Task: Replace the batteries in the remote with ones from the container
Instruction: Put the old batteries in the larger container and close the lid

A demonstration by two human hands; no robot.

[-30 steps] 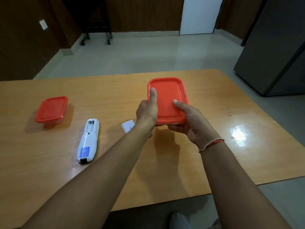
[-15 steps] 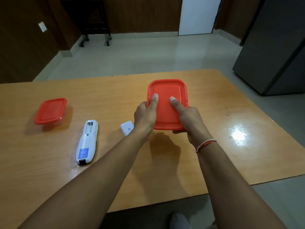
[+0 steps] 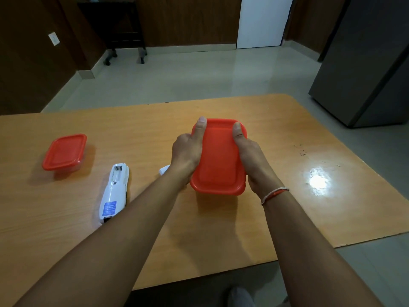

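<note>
A container with a red lid (image 3: 219,160) is held over the middle of the wooden table (image 3: 276,218). My left hand (image 3: 188,151) grips its left side and my right hand (image 3: 249,151) grips its right side, both thumbs lying along the lid near its far corners. The white remote (image 3: 114,191) lies face down to the left with its battery bay uncovered; I cannot see batteries in it. Its white battery cover (image 3: 164,169) lies beside my left wrist, mostly hidden. What the container holds is hidden by the lid.
A second, smaller red-lidded container (image 3: 64,152) stands at the table's left. A bright glare patch (image 3: 318,180) lies on the table's right side. A dark cabinet (image 3: 371,63) stands beyond the right edge, a wheeled stand (image 3: 117,29) by the far wall.
The container has come nearer to me and lower. Both thumbs have slid from the lid's middle out to its far corners, and my hands now clasp its two sides.
</note>
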